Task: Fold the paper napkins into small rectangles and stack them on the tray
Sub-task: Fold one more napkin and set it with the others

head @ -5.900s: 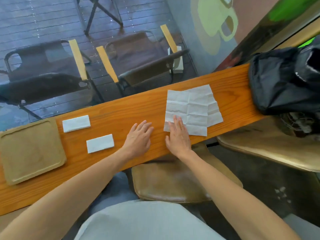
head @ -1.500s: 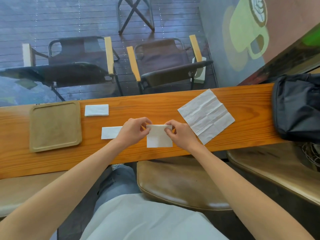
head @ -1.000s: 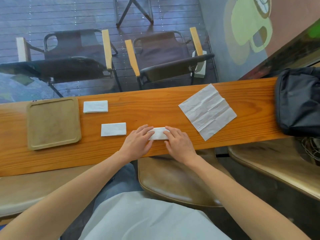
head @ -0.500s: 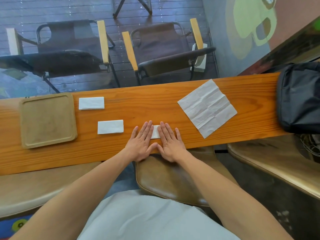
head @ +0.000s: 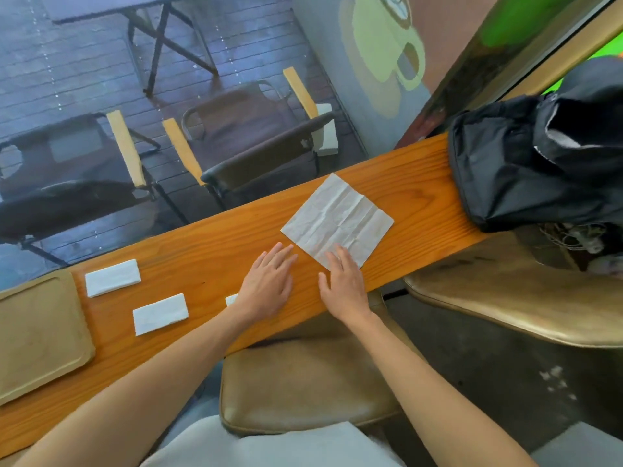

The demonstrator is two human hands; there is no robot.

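The tray [head: 40,335] at left holds nothing. Both hands have left the folded napkin [head: 231,299]; the right hand [head: 344,281], fingers spread, now touches the flat napkin [head: 337,219], and the left hand [head: 266,284] lies flat, holding nothing.

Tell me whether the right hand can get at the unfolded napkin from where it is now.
Probably yes. The right hand already has its fingertips on the near corner of the unfolded napkin, which lies flat on the wooden counter with nothing on top of it.
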